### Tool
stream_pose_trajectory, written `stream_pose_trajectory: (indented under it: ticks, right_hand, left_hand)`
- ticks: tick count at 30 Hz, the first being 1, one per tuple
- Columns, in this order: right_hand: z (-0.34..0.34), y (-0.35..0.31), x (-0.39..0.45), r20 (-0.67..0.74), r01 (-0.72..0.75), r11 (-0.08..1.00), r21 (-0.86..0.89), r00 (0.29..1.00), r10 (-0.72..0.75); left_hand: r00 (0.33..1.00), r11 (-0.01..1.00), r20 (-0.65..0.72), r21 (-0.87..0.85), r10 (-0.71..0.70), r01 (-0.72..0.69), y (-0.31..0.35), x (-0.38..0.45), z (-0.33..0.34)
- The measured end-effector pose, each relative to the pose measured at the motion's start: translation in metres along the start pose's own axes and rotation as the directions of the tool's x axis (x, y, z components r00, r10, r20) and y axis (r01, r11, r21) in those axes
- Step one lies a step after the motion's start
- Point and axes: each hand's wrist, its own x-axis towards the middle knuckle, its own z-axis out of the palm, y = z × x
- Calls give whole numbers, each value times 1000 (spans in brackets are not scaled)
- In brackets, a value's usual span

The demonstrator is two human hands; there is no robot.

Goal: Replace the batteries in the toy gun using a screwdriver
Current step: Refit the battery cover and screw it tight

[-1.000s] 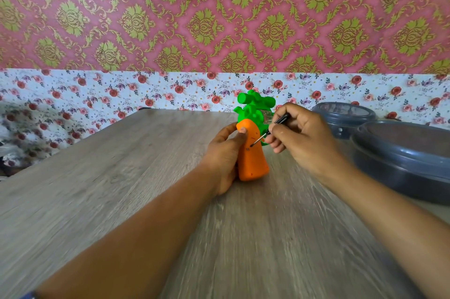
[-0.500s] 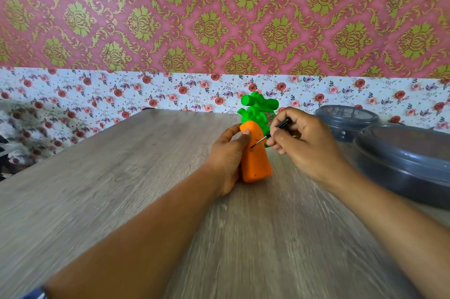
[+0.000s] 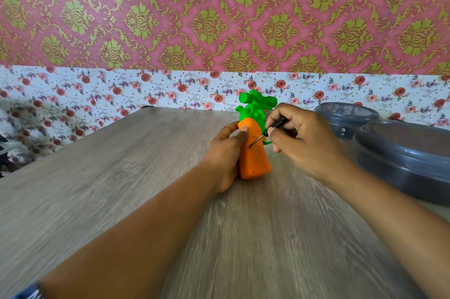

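R fingertips pinch a thin screwdriver: black handle, slim metal shaft, tip touching the orange face of the toy gun. Right hand curled over the tool, knuckles up, wrist & forearm running back to lower right.

Left hand wraps the toy from its left side, thumb pressed on the upper orange part, other fingers closed round behind it, mostly hidden. Forearm bare, stretches diagonally to lower left.

Toy gun: smooth glossy plastic, carrot shaped w/ rounded orange body and knobbly bright green top; stands upright on the table, near the far-centre. Table top is matte grey-brown wood-grain laminate.

At right, two dark grey plastic containers: big round one w/ lid, smaller one behind it w/ clear-ish lid. Back wall: pink & gold damask paper above, white floral strip below.
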Motion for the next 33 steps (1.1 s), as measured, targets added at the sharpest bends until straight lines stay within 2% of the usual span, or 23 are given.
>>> stream_pose_trajectory:
  ticks: [22, 28, 33]
  right_hand:
    - [0, 4, -1, 40, 88, 991, -105, 996, -84]
    - [-3, -2, -2, 182, 271, 915, -298, 957, -224]
    - [3, -5, -8, 157, 172, 713, -680, 984, -88]
  left_hand:
    - [998, 998, -43, 39, 46, -44, 1, 3, -1]
    - [998, 996, -17, 74, 58, -57, 1, 3, -4]
    - [997, 994, -47, 95, 54, -49, 4, 0, -2]
